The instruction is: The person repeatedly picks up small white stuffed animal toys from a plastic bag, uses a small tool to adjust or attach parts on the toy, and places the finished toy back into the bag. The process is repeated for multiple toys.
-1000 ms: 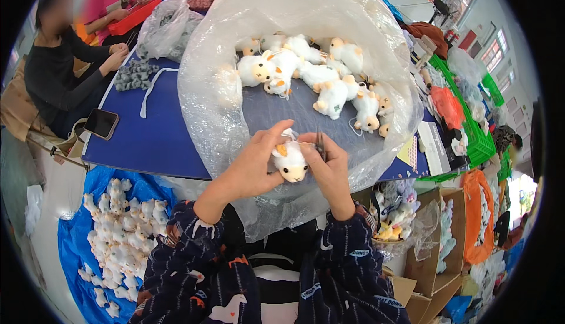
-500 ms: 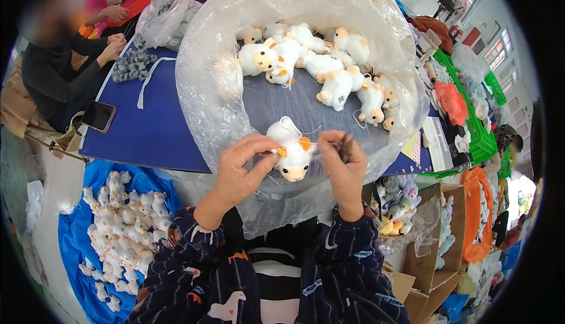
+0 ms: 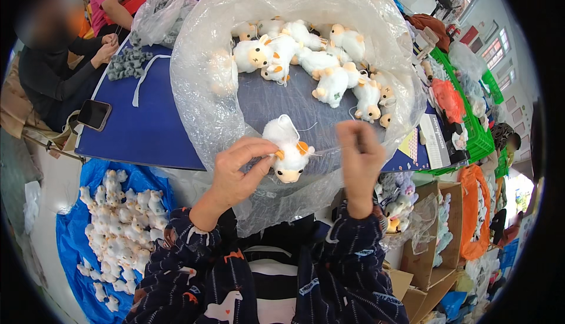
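Note:
A small white plush sheep (image 3: 288,147) with orange ears and a pale muzzle is held at the front of the table, its face toward me. My left hand (image 3: 238,165) pinches it by the ear on its left side. A white cord loop (image 3: 288,123) rises from its back, and a loose cord end trails to the right. To the right of the toy, apart from it, my right hand (image 3: 360,162) is smeared by motion, its fingers drawn together. Whatever they grip cannot be made out. Beyond lie several similar plush toys (image 3: 332,86) in a clear plastic bag.
The open clear bag (image 3: 203,100) spreads over the blue table (image 3: 135,139). A phone (image 3: 94,115) and grey pieces (image 3: 126,64) lie left. Below left, a blue sack (image 3: 73,247) holds more white toys. Cardboard boxes (image 3: 421,259) and green crates (image 3: 471,136) stand right. Two people sit far left.
My right hand has pulled away from the toy, to the right and slightly farther off. My left hand keeps its pinch on the sheep, whose head has tipped a little downward.

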A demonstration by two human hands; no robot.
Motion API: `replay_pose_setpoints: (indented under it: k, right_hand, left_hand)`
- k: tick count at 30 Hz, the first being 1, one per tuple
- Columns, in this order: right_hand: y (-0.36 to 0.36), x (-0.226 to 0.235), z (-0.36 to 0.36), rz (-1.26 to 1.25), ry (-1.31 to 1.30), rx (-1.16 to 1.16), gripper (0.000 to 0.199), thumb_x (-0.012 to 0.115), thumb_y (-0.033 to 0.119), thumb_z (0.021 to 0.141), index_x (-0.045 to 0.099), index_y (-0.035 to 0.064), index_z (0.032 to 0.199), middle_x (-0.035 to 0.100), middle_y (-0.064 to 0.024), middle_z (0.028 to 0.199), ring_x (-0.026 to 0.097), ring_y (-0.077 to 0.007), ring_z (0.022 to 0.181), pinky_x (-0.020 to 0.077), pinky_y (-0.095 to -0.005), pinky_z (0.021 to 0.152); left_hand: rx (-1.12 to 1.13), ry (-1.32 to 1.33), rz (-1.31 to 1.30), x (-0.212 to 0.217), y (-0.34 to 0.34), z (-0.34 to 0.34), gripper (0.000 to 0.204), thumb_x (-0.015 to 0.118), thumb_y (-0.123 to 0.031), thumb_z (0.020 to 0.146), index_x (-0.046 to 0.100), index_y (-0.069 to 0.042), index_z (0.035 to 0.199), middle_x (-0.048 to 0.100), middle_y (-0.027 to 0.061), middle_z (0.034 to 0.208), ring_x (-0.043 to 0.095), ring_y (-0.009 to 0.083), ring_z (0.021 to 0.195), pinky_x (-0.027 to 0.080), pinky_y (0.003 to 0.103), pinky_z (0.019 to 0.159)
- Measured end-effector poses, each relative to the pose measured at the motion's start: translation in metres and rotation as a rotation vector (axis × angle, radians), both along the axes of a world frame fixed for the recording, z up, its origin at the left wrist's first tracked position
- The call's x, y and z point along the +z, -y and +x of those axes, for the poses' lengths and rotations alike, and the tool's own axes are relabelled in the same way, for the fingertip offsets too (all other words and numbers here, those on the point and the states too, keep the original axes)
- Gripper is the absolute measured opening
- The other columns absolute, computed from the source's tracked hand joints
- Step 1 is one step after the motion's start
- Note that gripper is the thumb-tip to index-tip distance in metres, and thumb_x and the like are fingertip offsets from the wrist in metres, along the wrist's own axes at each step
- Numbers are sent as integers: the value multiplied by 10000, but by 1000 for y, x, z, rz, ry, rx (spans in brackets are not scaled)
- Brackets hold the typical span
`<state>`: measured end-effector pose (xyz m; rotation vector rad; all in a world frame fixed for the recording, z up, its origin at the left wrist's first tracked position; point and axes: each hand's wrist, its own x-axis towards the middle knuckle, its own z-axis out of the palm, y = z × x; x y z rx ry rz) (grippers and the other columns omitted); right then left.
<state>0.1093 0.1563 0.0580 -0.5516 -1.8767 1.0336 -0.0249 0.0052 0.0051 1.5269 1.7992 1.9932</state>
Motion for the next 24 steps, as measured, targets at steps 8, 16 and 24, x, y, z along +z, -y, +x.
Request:
replay_pose_setpoints:
  k: [8, 16, 24]
  right_hand:
    - [3, 4, 10, 10, 225, 302, 134, 679, 78, 782, 612, 9, 875, 545, 10, 728, 455, -43, 594, 353, -191, 528]
    - [6, -2, 22, -507, -128, 472, 188, 709, 123, 770, 618, -29, 833, 597, -47, 710, 513, -113, 609, 392, -229, 534]
    - [1, 20, 32, 149, 296, 312, 312, 747, 73, 696, 658, 40, 994, 609, -68, 783, 583, -122, 675, 428, -240, 539]
  left_hand:
    - [-65, 23, -20, -2, -6, 0, 124, 660, -19, 763, 629, -15, 883, 654, 113, 956, 628, 201, 856, 492, 292, 752]
    - [-82, 57, -20, -2, -3, -3, 100, 636, -22, 779, 579, -21, 861, 641, 115, 988, 618, 198, 854, 483, 291, 762]
    - [-114, 102, -8, -8, -6, -3, 94, 632, -44, 802, 578, -24, 876, 631, 106, 1014, 603, 177, 874, 470, 285, 768]
